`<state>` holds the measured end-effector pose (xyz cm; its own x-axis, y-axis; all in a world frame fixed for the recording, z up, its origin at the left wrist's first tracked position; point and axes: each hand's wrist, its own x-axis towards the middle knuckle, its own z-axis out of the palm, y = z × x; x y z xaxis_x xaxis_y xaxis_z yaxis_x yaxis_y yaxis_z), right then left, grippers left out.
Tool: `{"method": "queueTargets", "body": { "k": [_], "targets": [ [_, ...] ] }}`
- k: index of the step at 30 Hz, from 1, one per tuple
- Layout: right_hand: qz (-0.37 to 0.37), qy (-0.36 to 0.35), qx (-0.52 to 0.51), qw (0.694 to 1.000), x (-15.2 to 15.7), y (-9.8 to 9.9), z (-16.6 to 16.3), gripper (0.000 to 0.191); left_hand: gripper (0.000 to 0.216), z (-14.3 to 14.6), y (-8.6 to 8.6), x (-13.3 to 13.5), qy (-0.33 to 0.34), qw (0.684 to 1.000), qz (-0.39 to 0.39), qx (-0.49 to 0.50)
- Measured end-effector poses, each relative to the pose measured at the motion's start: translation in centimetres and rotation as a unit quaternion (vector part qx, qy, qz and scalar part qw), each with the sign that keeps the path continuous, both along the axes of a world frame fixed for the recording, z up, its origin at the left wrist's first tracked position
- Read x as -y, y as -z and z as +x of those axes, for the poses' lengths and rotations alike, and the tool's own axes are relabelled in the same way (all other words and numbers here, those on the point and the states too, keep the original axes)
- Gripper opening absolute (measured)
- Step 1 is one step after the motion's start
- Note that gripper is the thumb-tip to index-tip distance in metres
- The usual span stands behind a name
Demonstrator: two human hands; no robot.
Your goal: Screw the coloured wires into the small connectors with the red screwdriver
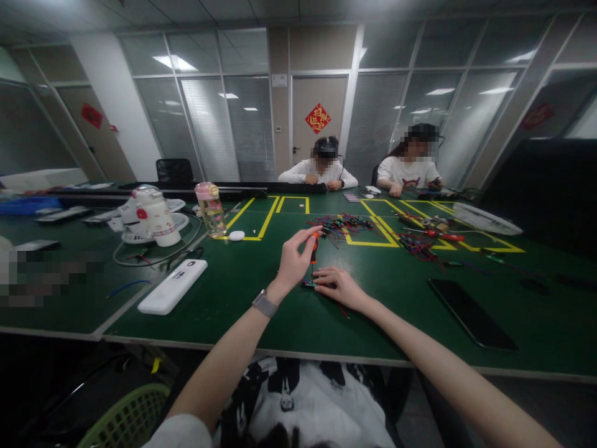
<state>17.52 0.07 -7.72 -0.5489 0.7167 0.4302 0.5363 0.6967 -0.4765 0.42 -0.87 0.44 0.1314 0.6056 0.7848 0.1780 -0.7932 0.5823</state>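
Note:
My left hand (297, 258) is closed around the handle of an orange and black screwdriver (314, 247), which stands upright with its shaft pointing down. Its tip meets a small circuit board (308, 284) on the green table. From the right, my right hand (342, 287) pins that board with its fingertips, covering part of it. A thin red wire (344, 311) sticks out beneath the right hand. Just beyond my hands lies a heap of small boards with red and black wires (342, 227).
A second wired heap (417, 246) and red-handled tools (445, 236) lie to the right, near a black phone (471, 313). On the left are a white power bank (173, 286), a white kettle-shaped bottle (156, 218) and a pink-lidded bottle (211, 210). Two people sit across the table.

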Motion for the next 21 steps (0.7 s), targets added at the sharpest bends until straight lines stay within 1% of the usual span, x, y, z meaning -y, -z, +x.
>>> {"method": "queueTargets", "body": {
  "k": [4,7,9,12,15,17,21],
  "targets": [
    [-0.004,0.0,0.001,1.0,0.0,0.02,-0.01,0.021,0.015,0.06,0.21,-0.17,-0.061,0.998,0.019,0.004],
    [-0.004,0.0,0.0,1.0,0.01,0.03,0.0,0.021,0.012,0.03,0.29,-0.23,-0.079,0.997,0.018,0.005],
    [-0.001,-0.001,0.001,1.0,0.03,0.01,0.0,0.021,0.017,-0.01,0.23,-0.16,-0.069,0.998,0.01,0.0],
    [-0.002,-0.002,0.003,1.0,0.04,-0.05,-0.01,0.021,0.027,-0.05,0.06,0.01,-0.032,0.999,0.007,-0.002],
    [-0.004,-0.001,0.003,1.0,0.05,-0.08,-0.03,0.021,0.027,0.0,-0.03,0.12,-0.004,1.0,0.011,-0.007],
    [-0.004,-0.001,0.002,1.0,0.05,-0.07,-0.05,0.022,0.024,0.05,-0.01,0.12,-0.022,1.0,0.019,-0.012],
    [-0.004,0.0,0.001,1.0,0.08,-0.04,-0.08,0.022,0.013,0.04,0.1,0.01,-0.087,0.995,0.04,-0.005]
  ]
}}
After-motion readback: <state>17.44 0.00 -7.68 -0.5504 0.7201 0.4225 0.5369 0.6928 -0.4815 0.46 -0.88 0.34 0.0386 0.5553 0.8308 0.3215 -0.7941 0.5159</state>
